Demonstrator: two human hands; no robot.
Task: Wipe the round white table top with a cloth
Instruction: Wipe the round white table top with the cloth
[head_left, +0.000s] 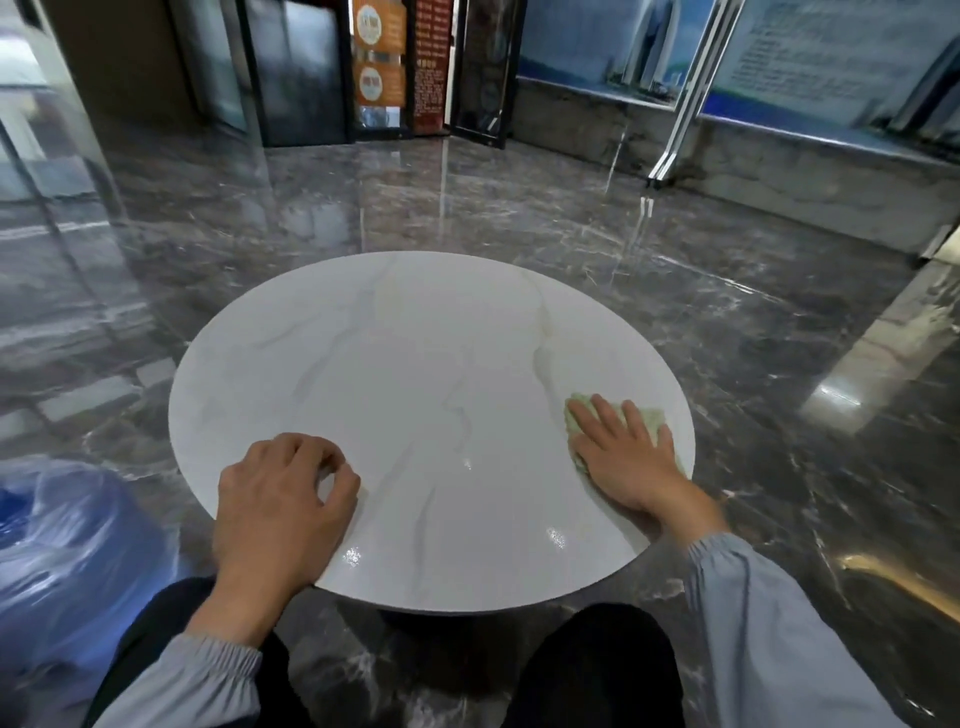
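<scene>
The round white table top (415, 374), marbled with faint grey veins, fills the middle of the head view. A pale green cloth (652, 418) lies near its right edge. My right hand (626, 457) presses flat on the cloth with fingers spread, covering most of it. Resting on the near left part of the table top, my left hand (283, 506) has its fingers curled under and holds nothing. Wet glints show on the near surface.
Dark polished marble floor (727, 338) surrounds the table. A blue plastic-wrapped object (57, 551) sits at the left. My dark-trousered knees (597, 670) are under the near edge. Glass doors (311, 78) and a low stone ledge (779, 156) stand at the back.
</scene>
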